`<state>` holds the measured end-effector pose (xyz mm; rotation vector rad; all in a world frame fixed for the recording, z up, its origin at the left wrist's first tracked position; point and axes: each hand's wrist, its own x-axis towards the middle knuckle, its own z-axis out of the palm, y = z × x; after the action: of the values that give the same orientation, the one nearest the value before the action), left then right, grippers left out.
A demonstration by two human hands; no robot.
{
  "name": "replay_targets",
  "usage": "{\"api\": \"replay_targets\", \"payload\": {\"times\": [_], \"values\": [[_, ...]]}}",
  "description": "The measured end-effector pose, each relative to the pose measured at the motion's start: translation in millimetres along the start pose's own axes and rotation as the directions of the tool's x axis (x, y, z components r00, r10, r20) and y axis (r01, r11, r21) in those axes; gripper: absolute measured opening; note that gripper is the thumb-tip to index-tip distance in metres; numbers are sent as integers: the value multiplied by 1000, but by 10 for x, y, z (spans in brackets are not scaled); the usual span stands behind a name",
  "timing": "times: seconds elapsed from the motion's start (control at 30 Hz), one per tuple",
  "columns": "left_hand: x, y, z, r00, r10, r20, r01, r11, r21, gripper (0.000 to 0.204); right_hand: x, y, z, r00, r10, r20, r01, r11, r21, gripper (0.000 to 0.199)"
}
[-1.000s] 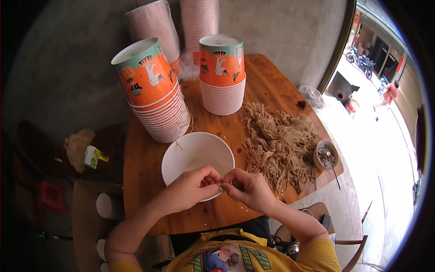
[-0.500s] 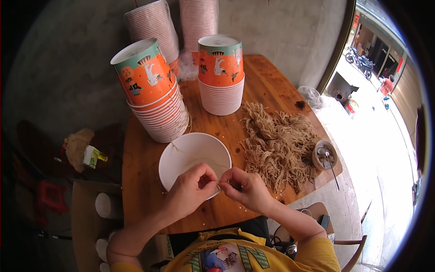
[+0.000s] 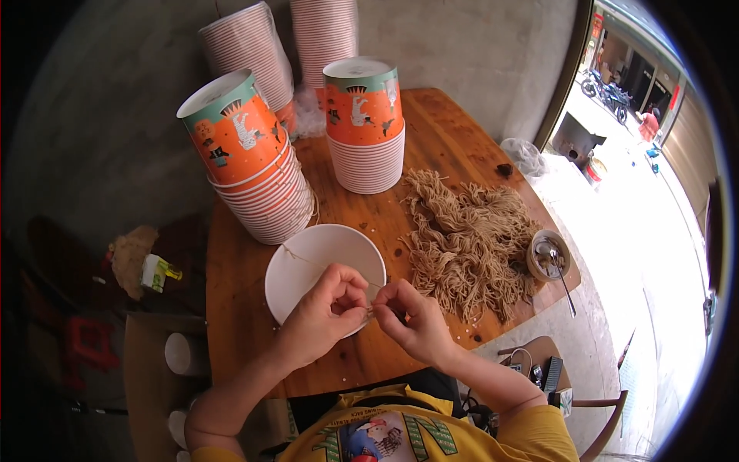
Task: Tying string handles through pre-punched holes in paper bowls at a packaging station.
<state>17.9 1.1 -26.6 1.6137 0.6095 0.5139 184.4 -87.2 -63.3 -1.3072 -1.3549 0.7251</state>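
Both hands, left hand (image 3: 323, 312) and right hand (image 3: 412, 319), pinch one thin noodle strand (image 3: 372, 309) stretched crosswise between them, white bowl (image 3: 308, 258) just beyond my fingertips.

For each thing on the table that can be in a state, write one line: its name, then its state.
white bowl: upright, nearly empty, one thin strand across it
left hand: pinching the strand
right hand: pinching the strand
noodle pile: loose, spread on the table
cup stacks: nested, upside down
small dish: upright, spoon in it
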Motion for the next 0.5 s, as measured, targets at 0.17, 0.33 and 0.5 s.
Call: {"api": "replay_targets", "payload": {"times": [0.17,0.33,0.5], "values": [[22,69,-15,999,-45,1,45,997,-55,30,-4,-83,-7,999,37,-21,-39,997,-61,13],[25,61,-19,994,-111,-1,110,986,-123,33,26,-37,-50,967,-249,-51,219,918,-332,15],[30,69,0,982,-187,-20,182,973,-145,40,78,-84,-171,826,-531,192,519,580,-628,19]]}}
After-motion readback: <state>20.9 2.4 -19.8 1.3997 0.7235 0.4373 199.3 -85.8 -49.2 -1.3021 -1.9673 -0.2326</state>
